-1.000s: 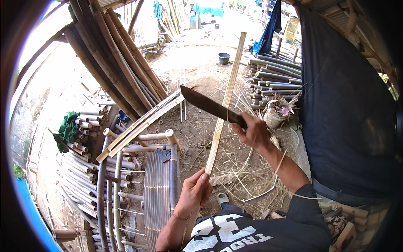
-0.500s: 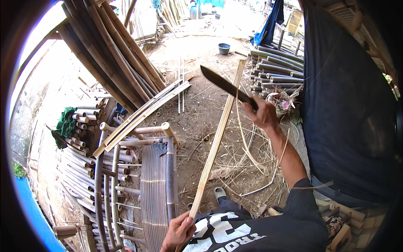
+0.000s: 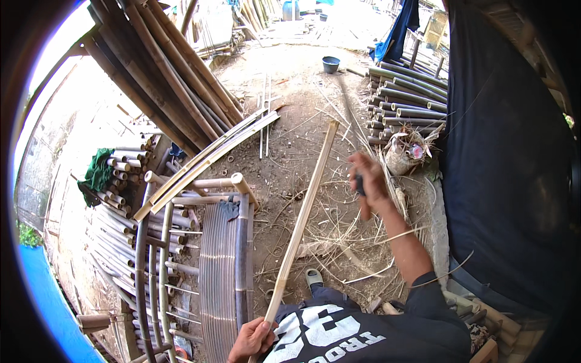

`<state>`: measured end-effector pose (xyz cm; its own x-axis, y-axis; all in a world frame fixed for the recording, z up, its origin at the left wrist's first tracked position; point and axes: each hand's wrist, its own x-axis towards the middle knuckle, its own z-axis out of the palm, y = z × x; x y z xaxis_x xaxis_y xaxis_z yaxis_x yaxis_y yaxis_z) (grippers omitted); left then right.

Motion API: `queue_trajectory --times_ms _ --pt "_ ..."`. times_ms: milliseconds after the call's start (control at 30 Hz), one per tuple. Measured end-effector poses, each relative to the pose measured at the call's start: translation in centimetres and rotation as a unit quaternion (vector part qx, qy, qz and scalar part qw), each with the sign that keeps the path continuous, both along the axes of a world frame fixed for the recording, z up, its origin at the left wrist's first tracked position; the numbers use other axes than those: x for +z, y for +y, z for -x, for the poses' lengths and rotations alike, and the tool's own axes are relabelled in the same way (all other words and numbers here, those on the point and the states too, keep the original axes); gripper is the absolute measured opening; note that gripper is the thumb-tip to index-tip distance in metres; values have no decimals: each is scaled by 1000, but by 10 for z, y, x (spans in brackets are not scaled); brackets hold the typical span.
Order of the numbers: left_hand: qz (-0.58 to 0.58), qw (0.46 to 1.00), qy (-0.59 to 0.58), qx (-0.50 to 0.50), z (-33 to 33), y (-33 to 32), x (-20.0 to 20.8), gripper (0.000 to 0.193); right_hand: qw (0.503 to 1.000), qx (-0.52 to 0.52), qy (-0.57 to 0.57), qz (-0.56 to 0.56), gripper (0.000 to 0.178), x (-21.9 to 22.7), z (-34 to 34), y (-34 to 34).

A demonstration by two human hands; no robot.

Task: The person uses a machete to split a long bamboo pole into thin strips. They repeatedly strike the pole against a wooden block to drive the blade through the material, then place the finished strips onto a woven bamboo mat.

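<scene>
A long pale split-bamboo strip (image 3: 305,212) slants up and away from my lap. My left hand (image 3: 253,340) is closed round its near end, while its far end sticks up over the ground. To the right of the strip, my right hand (image 3: 369,178) grips a large machete-like knife by its dark handle (image 3: 360,185). The knife's blade (image 3: 346,109) is smeared by motion, points away from me and stands apart from the strip.
At my left stands a bamboo frame bench (image 3: 241,260) with two split lengths (image 3: 212,163) across it. Bamboo pole stacks (image 3: 408,100) lie right and left. Thin shavings (image 3: 327,242) litter the ground. A dark sheet (image 3: 508,157) hangs at right; a bucket (image 3: 330,65) stands far off.
The knife has come off the strip, its blade swinging from pointing left to pointing away. My right hand has dropped slightly nearer. The long shaving at the blade no longer hangs there.
</scene>
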<state>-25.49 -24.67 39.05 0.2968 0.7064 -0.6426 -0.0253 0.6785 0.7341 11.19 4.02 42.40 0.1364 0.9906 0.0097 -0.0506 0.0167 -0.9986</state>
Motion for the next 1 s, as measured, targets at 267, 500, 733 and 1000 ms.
queue_trajectory --times_ms 267,500,733,1000 --pt "-71 980 -182 -46 -49 47 -6 42 996 -37 78 3 31 -5 28 14" --pt "-166 983 -50 63 -110 146 17 33 929 79 -354 -70 57 -1 26 -17" --pt "-197 977 28 72 -120 140 13 31 799 97 -525 -276 63 -38 28 -46" --pt "-154 984 47 74 -110 49 12 32 844 13 -527 -100 72 -19 -82 35"
